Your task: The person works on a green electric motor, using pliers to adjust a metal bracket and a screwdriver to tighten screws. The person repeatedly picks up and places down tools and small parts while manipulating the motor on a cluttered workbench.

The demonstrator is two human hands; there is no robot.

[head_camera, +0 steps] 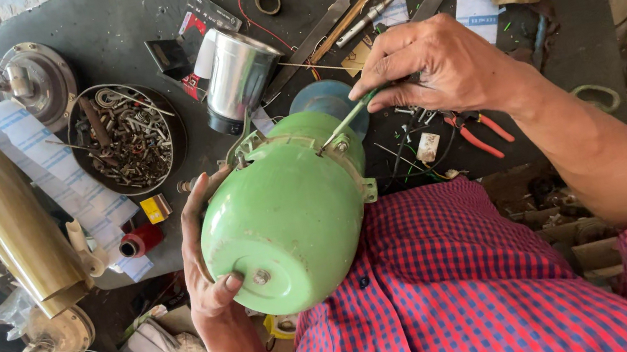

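1. The green motor housing rests against the person's checked shirt, at the near edge of the dark workbench.
2. The left hand cups the housing's rounded end, fingers wrapped closed.
3. The right hand pinches a green-handled screwdriver, its tip at the housing's flange.
4. A bowl of screws and a steel cup sit beyond the housing.
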